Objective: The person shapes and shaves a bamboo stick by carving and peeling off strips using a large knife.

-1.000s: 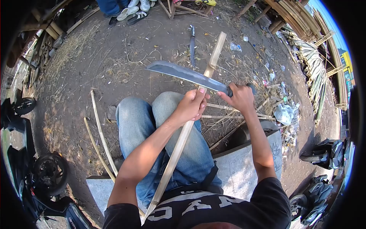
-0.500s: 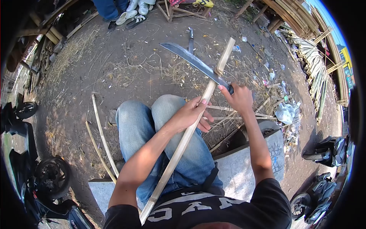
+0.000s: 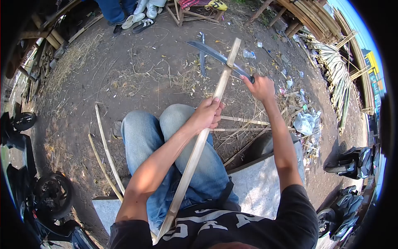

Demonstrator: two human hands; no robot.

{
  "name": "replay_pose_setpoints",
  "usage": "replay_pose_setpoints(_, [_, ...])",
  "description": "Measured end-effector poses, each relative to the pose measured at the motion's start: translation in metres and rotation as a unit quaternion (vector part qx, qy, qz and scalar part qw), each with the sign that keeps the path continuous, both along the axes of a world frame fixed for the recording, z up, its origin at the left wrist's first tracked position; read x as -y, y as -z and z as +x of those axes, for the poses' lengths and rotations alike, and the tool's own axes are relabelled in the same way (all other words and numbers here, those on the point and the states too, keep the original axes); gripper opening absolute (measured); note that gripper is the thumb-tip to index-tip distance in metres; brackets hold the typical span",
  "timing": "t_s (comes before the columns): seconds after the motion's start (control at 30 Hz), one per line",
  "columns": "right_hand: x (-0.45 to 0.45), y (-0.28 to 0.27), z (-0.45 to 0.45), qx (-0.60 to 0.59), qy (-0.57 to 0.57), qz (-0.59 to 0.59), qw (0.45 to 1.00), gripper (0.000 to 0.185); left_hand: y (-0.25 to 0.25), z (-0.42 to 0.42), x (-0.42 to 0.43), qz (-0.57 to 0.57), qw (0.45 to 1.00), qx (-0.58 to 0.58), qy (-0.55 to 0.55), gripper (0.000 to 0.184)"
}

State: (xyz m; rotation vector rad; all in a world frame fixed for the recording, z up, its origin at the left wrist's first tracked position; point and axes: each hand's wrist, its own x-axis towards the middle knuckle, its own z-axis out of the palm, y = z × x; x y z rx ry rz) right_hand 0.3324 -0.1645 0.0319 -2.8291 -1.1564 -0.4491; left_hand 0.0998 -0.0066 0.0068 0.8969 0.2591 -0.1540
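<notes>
- Bamboo strip, long, pale and flat (image 3: 192, 162), is the main piece: it slants over the faded blue jeans (image 3: 143, 133), low end against the black printed T-shirt (image 3: 226, 217), top end sticking out past the knees.
- Left hand (image 3: 206, 114) has its fingers wrapped around that strip, roughly mid-length, pretty firm grip by the look of it.
- Right hand (image 3: 263, 87) is clenched on the dark handle of a long, grey steel machete (image 3: 210, 51), thumb pointing toward the blade. Handle's mostly hidden by the hand.
- Blade crosses the strip right by a raised joint near its top end. Can't tell if the edge is biting in.
- Progress, as far as I'd judge: the strip is already split flat and looks fairly straight, but that joint sticks up and isn't smoothed off. How much trimming is left, no clue.
- Second knife, narrow with a dark blade (image 3: 202, 62), lies on the brown dirt ground (image 3: 120, 70) beyond the knees.
- Two thin pale strips, one straighter (image 3: 106, 143) and one more yellowish (image 3: 102, 164), lean by the left edge of the grey concrete slab (image 3: 261, 178).
- Crumpled whitish plastic bag (image 3: 304, 123) sits beyond the slab's far right corner.
</notes>
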Motion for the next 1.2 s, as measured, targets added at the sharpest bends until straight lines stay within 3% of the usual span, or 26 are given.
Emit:
replay_pose_setpoints(0.1, [-0.003,0.031,-0.041,-0.061,0.028,0.088,0.994,0.069,0.002,-0.022,-0.006,0.016,1.0,-0.015,-0.008,0.032])
replay_pose_setpoints(0.23, [0.012,0.009,-0.059,-0.06,0.024,0.04,0.997,0.068,0.003,-0.02,-0.004,-0.028,0.999,0.0,0.025,0.031])
replay_pose_setpoints(0.3, [0.015,0.01,-0.076,0.016,-0.15,0.027,0.988,0.067,0.004,-0.011,-0.004,-0.04,0.999,0.016,0.018,0.031])
replay_pose_setpoints(0.33, [0.008,-0.001,-0.091,0.016,-0.158,-0.001,0.987,0.067,0.004,-0.014,-0.002,-0.024,0.999,0.021,0.033,0.031])
replay_pose_setpoints(0.6, [-0.016,-0.039,-0.093,0.004,-0.116,-0.024,0.993,0.068,-0.004,-0.029,-0.002,-0.065,0.996,0.051,0.041,0.032])
replay_pose_setpoints(0.67, [-0.008,-0.041,-0.074,0.082,-0.164,-0.01,0.983,0.069,-0.003,-0.031,-0.004,-0.071,0.995,0.057,0.043,0.032])
replay_pose_setpoints(0.73, [0.039,-0.038,0.023,0.009,-0.088,-0.012,0.996,0.068,0.0,-0.045,-0.004,-0.046,0.997,0.058,0.01,0.032])
replay_pose_setpoints(0.8, [0.104,-0.02,0.106,0.067,-0.2,-0.07,0.975,0.068,0.01,-0.039,0.007,-0.038,0.998,0.031,0.037,0.032])
replay_pose_setpoints(0.83, [0.08,-0.038,0.096,0.084,-0.214,-0.083,0.97,0.068,0.001,-0.022,0.014,-0.048,0.997,0.022,0.055,0.032])
replay_pose_setpoints(0.9, [0.059,-0.017,0.033,0.08,-0.045,-0.043,0.995,0.067,0.0,-0.019,0.005,-0.053,0.998,-0.009,0.03,0.029])
replay_pose_setpoints(1.1, [0.032,0.002,-0.041,-0.042,-0.019,0.07,0.996,0.06,-0.004,-0.029,-0.008,-0.051,0.998,0.026,-0.013,0.031])
replay_pose_setpoints(1.2, [0.039,-0.013,-0.043,0.003,-0.029,0.043,0.999,0.059,-0.006,-0.031,-0.007,-0.07,0.997,0.012,-0.004,0.031])
